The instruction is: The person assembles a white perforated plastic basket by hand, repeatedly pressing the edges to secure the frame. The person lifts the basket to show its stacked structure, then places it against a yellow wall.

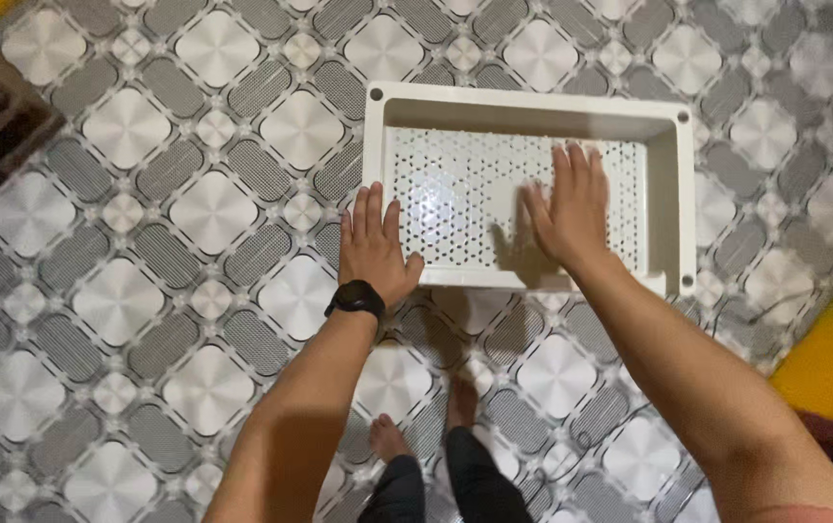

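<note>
Tray [673, 194]: white, rectangular, perforated bottom; we see it on patterned floor [145, 242].
Left hand [373, 250]: grip flat, fingers spread, on tray's left wall.
Right hand [570, 208]: grip flat on perforated bottom, holding nothing.
Tip: keep pressure even.
Around: cable [775, 305] beside tray, bare feet [387, 438] below.

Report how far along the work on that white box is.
Done: the perforated plate already lies inside the white box. In hand: the right hand presses flat on the plate; the left hand steadies the box's near left edge. Left: no cover appears on the box.
</note>
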